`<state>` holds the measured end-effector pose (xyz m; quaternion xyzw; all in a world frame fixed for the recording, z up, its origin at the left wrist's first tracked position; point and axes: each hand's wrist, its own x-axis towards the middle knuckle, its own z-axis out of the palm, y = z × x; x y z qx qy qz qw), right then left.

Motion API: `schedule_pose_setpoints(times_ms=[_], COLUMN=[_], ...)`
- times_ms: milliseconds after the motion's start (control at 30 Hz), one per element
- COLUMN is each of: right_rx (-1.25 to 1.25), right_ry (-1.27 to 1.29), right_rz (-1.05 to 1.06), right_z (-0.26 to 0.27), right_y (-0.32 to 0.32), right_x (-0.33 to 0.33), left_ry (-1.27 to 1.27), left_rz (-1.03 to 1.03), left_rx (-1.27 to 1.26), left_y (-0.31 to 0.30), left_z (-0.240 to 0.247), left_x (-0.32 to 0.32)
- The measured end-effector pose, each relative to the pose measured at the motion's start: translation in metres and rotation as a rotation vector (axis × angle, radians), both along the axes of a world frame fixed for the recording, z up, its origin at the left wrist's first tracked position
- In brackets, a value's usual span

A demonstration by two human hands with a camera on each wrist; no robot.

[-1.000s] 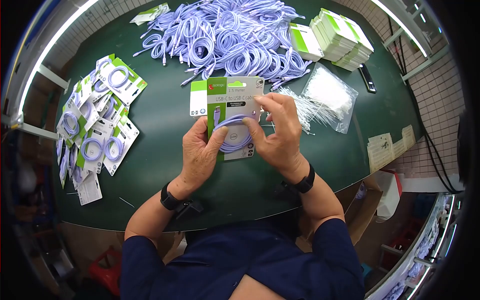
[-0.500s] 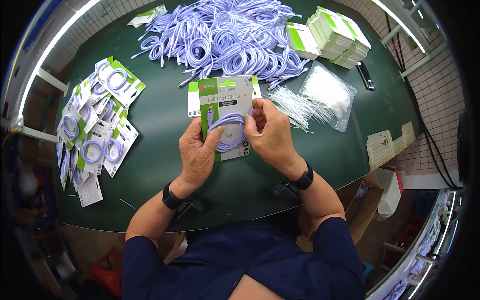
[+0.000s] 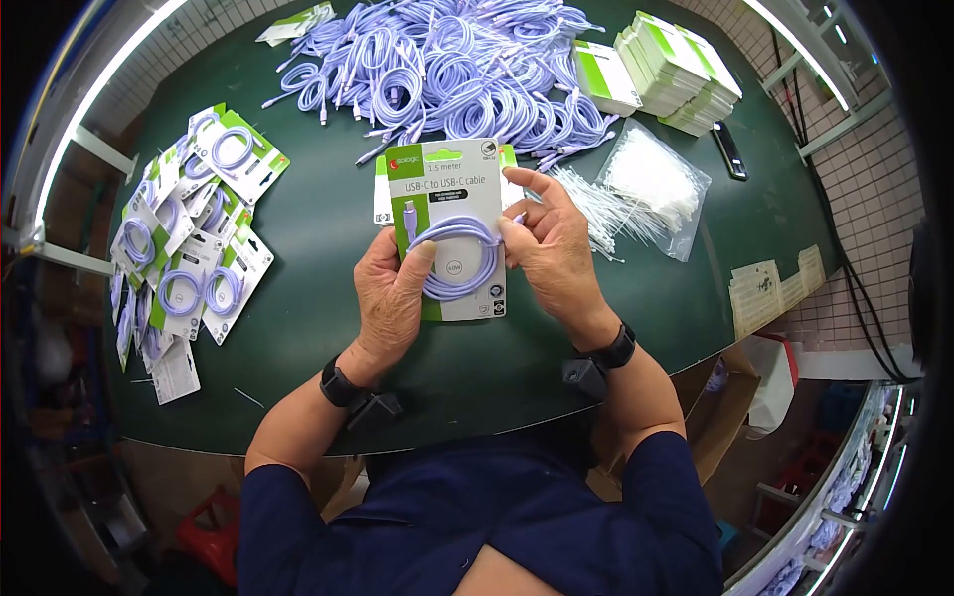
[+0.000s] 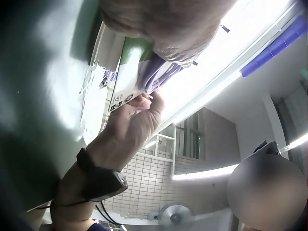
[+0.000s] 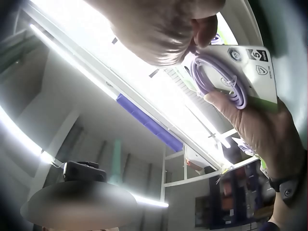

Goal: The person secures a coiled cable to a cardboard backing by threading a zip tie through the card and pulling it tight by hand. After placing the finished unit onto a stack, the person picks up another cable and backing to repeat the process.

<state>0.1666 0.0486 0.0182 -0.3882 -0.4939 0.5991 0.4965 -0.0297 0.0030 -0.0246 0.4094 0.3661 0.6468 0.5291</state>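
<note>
A green and white retail card (image 3: 467, 171), printed "USB-C to USB-C cable", stands tilted up in front of the person, with a coiled lilac USB-C cable (image 3: 447, 290) on its face. The left hand (image 3: 388, 308) grips the card's left side, thumb over the coil and fingers hidden behind. At the card's right edge, the right hand (image 3: 558, 248) pinches the cable beside the coil, a lilac tip showing between its fingers, while the index finger points up and away. The right wrist view shows a thin tie around the coil (image 5: 202, 72) near the left thumb.
Finished carded cables (image 3: 184, 238) lie heaped at the left. Behind is a large pile of lilac cables (image 3: 437, 74). Card stacks (image 3: 666, 74), a bag of white zip ties (image 3: 656, 184) and a dark knife-like tool (image 3: 729, 151) lie at the right. More cards (image 3: 382, 199) sit behind the held one.
The right hand has moved from over the card's face to its right edge, closing on the cable, then its index finger lifted. The card has shifted slightly left; the left hand keeps its grip.
</note>
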Motion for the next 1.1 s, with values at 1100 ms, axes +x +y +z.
schedule_pose_setpoints(times_ms=[1100], right_rx=[0.127], right_ry=[0.127], right_rz=[0.049], right_z=[-0.01], right_y=[0.0], right_x=[-0.001], left_ry=[0.072], left_rz=[-0.015], left_rx=[-0.009], left_y=[0.009], left_z=[-0.004], left_x=[-0.004])
